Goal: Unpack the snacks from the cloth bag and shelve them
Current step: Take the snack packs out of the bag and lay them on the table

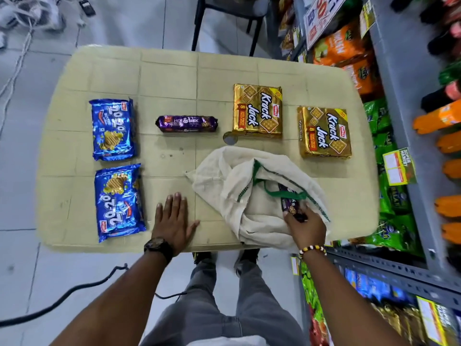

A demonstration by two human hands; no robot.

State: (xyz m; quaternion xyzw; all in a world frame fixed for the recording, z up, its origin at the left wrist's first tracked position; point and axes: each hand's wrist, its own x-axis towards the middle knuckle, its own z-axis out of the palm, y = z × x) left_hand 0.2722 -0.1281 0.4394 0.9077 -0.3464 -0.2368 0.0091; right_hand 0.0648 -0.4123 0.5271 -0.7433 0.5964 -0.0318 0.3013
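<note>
Seemingly gripped by right hand (305,224), purple packet (290,204), in cloth bag (224,176)

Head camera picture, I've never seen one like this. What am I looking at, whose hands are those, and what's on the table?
One camera worn on a person's head looks down at their own two bare hands; there is no robot. On the table lie two blue packs, a purple roll, two gold packs and a cloth bag. The left hand rests flat on the table. The right hand grips a purple pack at the bag's mouth. Stocked shelves stand on the right.
</note>
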